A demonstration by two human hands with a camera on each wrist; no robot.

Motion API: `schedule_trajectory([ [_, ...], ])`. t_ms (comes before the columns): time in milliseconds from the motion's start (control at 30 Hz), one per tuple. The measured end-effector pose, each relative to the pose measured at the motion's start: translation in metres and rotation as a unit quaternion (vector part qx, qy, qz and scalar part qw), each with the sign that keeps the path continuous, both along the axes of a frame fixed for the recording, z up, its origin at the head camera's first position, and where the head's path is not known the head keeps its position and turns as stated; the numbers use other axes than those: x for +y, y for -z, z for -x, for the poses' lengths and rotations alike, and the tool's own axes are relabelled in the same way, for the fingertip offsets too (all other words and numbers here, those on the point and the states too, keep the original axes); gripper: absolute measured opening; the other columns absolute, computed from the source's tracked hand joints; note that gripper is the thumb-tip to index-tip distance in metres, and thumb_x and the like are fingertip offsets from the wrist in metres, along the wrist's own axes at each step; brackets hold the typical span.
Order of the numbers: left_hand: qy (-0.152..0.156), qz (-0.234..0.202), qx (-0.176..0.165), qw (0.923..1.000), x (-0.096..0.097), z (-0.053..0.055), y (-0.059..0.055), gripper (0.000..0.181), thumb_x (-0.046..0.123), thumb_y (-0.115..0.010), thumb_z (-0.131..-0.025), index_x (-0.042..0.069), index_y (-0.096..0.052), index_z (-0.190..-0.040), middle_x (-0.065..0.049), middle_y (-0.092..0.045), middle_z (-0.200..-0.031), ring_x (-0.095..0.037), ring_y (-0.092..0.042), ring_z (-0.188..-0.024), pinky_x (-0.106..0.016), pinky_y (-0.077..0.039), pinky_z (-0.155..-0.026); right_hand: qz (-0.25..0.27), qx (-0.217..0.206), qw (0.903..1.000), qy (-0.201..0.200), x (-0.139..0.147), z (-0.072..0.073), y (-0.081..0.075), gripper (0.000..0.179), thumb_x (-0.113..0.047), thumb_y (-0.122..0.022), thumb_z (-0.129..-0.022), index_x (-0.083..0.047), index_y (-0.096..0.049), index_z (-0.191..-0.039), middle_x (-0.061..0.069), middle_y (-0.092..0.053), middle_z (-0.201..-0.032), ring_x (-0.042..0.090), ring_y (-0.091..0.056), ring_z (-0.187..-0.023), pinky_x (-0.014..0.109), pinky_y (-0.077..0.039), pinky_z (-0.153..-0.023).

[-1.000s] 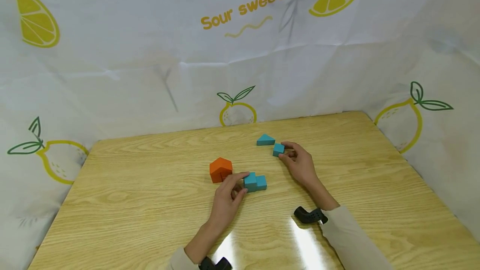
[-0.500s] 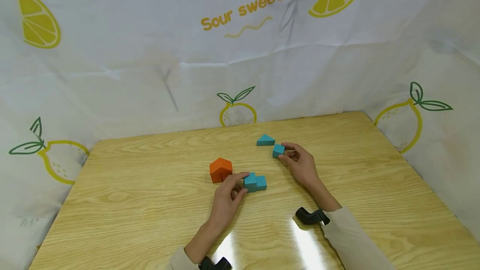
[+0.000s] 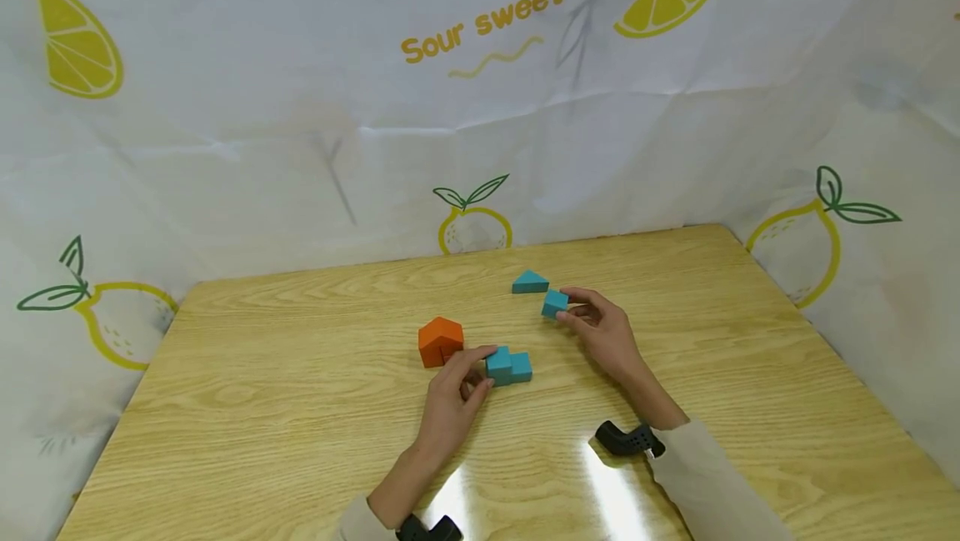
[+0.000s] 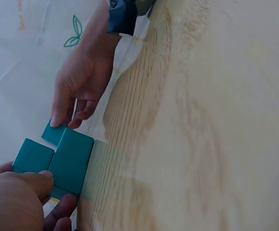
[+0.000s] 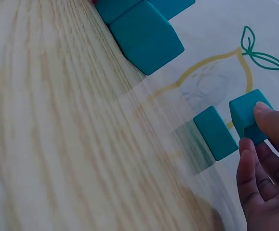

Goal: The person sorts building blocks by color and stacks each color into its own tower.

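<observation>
My left hand (image 3: pixel 446 412) holds a small cluster of blue blocks (image 3: pixel 498 366) between thumb and fingers, one block raised above a lower one on its right. The left wrist view shows the thumb pressed on these blocks (image 4: pixel 72 163), which stand on the tabletop. Farther back and to the right, my right hand (image 3: pixel 607 337) pinches a single blue cube (image 3: pixel 554 304) between thumb and fingertips. In the right wrist view, that cube (image 5: pixel 250 115) is held above table level. A blue triangular block (image 3: pixel 530 282) lies just behind it.
An orange block shape with a pointed top (image 3: pixel 441 341) stands directly behind my left hand. The wooden table (image 3: pixel 285 408) meets a white cloth backdrop (image 3: pixel 262 174) printed with lemons at the back and sides.
My right hand has shifted slightly toward the front with the blue cube, which tilts a little more. My left hand stays on its blocks.
</observation>
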State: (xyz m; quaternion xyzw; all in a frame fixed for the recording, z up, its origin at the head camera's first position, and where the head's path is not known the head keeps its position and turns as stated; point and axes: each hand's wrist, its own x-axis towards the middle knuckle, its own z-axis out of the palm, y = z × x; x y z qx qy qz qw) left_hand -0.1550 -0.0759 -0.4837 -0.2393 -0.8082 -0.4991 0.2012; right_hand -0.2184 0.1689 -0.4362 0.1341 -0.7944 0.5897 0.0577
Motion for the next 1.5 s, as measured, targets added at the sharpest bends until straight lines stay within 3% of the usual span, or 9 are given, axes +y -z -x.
schedule_trajectory([
  [333, 0.003, 0.000, -0.004, 1.0000, 0.001, 0.000, 0.000, 0.050, -0.007, -0.069, -0.083, 0.014, -0.059, -0.127, -0.001, -0.060, -0.099, -0.012, -0.056, -0.073, -0.023, -0.044, -0.054, 0.016, 0.002, 0.9983, -0.056, 0.010, 0.012, 0.021, 0.038, -0.011, -0.065, -0.092, -0.004, -0.057, -0.129, 0.013, -0.055, -0.123, 0.022, -0.056, -0.101, 0.025, -0.048, -0.084],
  [700, 0.003, -0.006, -0.006, 1.0000, 0.001, 0.001, -0.001, 0.049, -0.008, -0.070, -0.082, 0.012, -0.059, -0.126, -0.002, -0.060, -0.100, -0.012, -0.057, -0.073, -0.022, -0.044, -0.054, -0.014, -0.023, 0.9934, -0.111, 0.009, 0.008, 0.013, 0.036, -0.019, -0.069, -0.090, -0.012, -0.060, -0.124, 0.008, -0.058, -0.116, 0.025, -0.058, -0.099, 0.034, -0.051, -0.079],
  [1033, 0.002, -0.007, -0.012, 0.9999, 0.000, 0.000, 0.000, 0.049, -0.008, -0.069, -0.083, 0.013, -0.059, -0.126, 0.000, -0.060, -0.099, -0.012, -0.057, -0.073, -0.022, -0.044, -0.054, -0.016, -0.043, 0.9872, -0.152, 0.005, 0.006, 0.009, 0.034, -0.003, -0.067, -0.089, -0.005, -0.060, -0.122, 0.014, -0.059, -0.110, 0.036, -0.057, -0.099, 0.032, -0.051, -0.074],
  [1267, 0.000, -0.003, -0.011, 0.9999, -0.001, 0.000, -0.001, 0.050, -0.008, -0.070, -0.082, 0.014, -0.059, -0.126, 0.000, -0.060, -0.099, -0.012, -0.056, -0.073, -0.022, -0.044, -0.054, -0.023, -0.033, 0.9830, -0.179, -0.004, -0.005, -0.011, 0.033, 0.002, -0.066, -0.088, 0.003, -0.059, -0.120, 0.018, -0.059, -0.108, 0.038, -0.057, -0.095, 0.033, -0.051, -0.074],
  [1367, -0.001, -0.001, -0.012, 0.9999, 0.000, 0.000, -0.001, 0.050, -0.008, -0.070, -0.082, 0.014, -0.059, -0.126, 0.000, -0.060, -0.098, -0.011, -0.056, -0.072, -0.022, -0.044, -0.054, -0.022, -0.029, 0.9810, -0.191, -0.003, 0.000, 0.000, 0.034, -0.002, -0.068, -0.088, -0.002, -0.060, -0.120, 0.015, -0.060, -0.107, 0.033, -0.058, -0.094, 0.033, -0.051, -0.074],
  [1500, -0.002, 0.000, -0.017, 0.9999, 0.000, 0.000, -0.002, 0.049, -0.007, -0.070, -0.083, 0.014, -0.059, -0.126, 0.000, -0.060, -0.098, -0.010, -0.056, -0.073, -0.022, -0.044, -0.054, -0.024, -0.030, 0.9780, -0.205, -0.005, -0.002, -0.001, 0.034, -0.003, -0.070, -0.087, -0.002, -0.061, -0.120, 0.014, -0.061, -0.107, 0.033, -0.058, -0.093, 0.034, -0.051, -0.074],
])
